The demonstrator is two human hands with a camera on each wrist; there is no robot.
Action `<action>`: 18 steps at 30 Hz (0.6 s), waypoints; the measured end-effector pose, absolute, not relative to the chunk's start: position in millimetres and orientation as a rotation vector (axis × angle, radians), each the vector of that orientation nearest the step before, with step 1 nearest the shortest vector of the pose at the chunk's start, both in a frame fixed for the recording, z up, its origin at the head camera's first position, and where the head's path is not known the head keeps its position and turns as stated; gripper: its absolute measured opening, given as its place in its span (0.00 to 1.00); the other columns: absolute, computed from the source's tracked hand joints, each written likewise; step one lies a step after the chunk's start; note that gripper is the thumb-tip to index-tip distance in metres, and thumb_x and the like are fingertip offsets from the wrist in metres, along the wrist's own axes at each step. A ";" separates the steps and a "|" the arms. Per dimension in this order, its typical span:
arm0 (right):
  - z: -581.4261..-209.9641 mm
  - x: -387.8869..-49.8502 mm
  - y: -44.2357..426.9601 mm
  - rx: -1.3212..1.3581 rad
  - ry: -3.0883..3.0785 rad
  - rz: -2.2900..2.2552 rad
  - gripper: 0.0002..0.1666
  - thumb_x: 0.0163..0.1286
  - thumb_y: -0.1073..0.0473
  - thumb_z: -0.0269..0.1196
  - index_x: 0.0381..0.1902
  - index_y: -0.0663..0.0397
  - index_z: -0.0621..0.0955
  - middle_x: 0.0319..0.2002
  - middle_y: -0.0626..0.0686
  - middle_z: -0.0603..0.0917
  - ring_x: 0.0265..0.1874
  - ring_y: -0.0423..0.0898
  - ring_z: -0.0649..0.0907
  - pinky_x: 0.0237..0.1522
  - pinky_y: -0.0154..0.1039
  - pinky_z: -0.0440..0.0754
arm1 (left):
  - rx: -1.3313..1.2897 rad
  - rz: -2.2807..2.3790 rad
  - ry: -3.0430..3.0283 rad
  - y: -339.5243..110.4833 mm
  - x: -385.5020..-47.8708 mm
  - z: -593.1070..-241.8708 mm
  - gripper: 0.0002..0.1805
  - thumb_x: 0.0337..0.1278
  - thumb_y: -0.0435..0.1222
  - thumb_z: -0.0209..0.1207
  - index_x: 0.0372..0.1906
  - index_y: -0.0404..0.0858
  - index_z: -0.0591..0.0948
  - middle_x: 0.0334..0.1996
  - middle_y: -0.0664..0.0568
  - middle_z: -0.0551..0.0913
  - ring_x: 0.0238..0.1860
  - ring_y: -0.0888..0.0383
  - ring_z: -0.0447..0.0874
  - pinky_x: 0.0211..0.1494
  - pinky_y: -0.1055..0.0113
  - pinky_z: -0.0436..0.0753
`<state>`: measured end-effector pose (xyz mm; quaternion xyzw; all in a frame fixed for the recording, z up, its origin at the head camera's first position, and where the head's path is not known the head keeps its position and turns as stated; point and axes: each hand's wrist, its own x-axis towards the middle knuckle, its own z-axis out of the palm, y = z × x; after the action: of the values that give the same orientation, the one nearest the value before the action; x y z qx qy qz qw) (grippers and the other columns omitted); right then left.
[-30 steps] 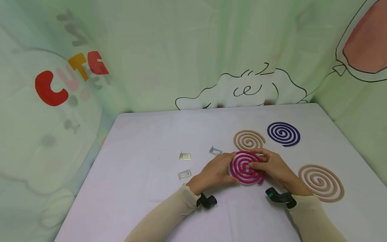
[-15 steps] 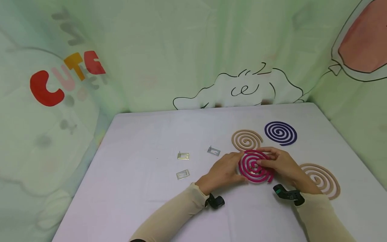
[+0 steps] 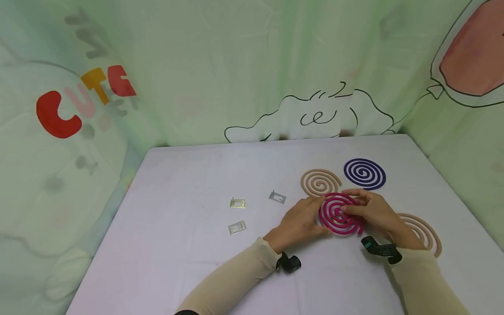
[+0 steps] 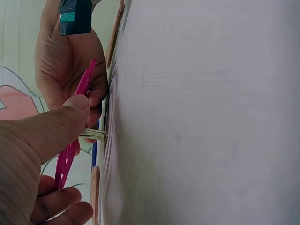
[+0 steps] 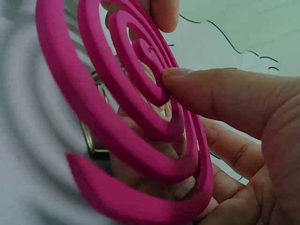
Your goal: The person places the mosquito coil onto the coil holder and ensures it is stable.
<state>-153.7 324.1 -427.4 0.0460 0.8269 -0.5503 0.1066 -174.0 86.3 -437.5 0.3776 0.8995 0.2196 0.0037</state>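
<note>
A magenta spiral coil is held just above the white table by both hands. The left hand grips its left edge between thumb and fingers. On the right side, the right hand presses its thumb near the coil's centre, fingers behind it. Beneath the coil, a metal stand shows in the left wrist view, its lower end at the table. In the right wrist view the stand is partly hidden behind the magenta coil, and the right thumb touches the inner turns.
A tan coil lies behind the magenta one, a dark blue coil at the back right. Another tan coil is partly covered by the right wrist. To the left lie a gold stand and silver stands.
Both hands and the magenta coil have moved to the right across the table. The right hand now covers more of the tan coil at the right. Both grips remain.
</note>
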 end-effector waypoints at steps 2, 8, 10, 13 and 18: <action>-426.4 -154.2 324.9 0.144 2.444 -1.608 0.43 0.70 0.53 0.72 0.74 0.66 0.68 0.53 0.62 0.86 0.41 0.37 0.86 0.43 0.34 0.88 | 1.184 0.670 2.834 88.2 -174.3 -437.9 0.51 0.55 0.56 0.75 0.79 0.40 0.67 0.68 0.56 0.79 0.66 0.61 0.77 0.68 0.74 0.73; -423.0 -154.1 326.9 0.160 2.417 -1.660 0.42 0.70 0.55 0.72 0.73 0.68 0.68 0.53 0.56 0.87 0.42 0.34 0.85 0.45 0.31 0.87 | 1.192 0.645 2.856 90.7 -174.4 -438.3 0.52 0.55 0.57 0.74 0.80 0.39 0.66 0.68 0.56 0.78 0.65 0.61 0.77 0.68 0.74 0.73; -422.3 -153.9 327.4 0.165 2.415 -1.667 0.42 0.70 0.55 0.73 0.73 0.68 0.69 0.52 0.54 0.87 0.42 0.34 0.85 0.45 0.31 0.87 | 1.183 0.647 2.854 91.3 -174.4 -438.8 0.52 0.55 0.56 0.74 0.79 0.39 0.66 0.68 0.56 0.78 0.65 0.61 0.77 0.67 0.75 0.73; -421.9 -154.1 328.4 0.172 2.433 -1.642 0.42 0.69 0.53 0.73 0.72 0.68 0.69 0.51 0.54 0.87 0.41 0.34 0.85 0.44 0.31 0.87 | 1.160 0.645 2.847 91.9 -174.3 -439.2 0.51 0.56 0.56 0.74 0.79 0.40 0.67 0.68 0.56 0.78 0.65 0.61 0.77 0.66 0.75 0.74; -421.7 -154.8 330.3 0.175 2.478 -1.580 0.43 0.69 0.52 0.73 0.73 0.67 0.70 0.49 0.56 0.85 0.41 0.36 0.84 0.43 0.31 0.86 | 1.159 0.620 2.853 92.4 -174.8 -440.1 0.49 0.57 0.57 0.73 0.79 0.41 0.68 0.69 0.56 0.77 0.65 0.61 0.77 0.67 0.75 0.73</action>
<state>-154.8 330.3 -421.7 0.0592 0.8377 -0.5339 0.0986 -174.8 92.4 -440.1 0.3690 0.9082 0.1974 0.0003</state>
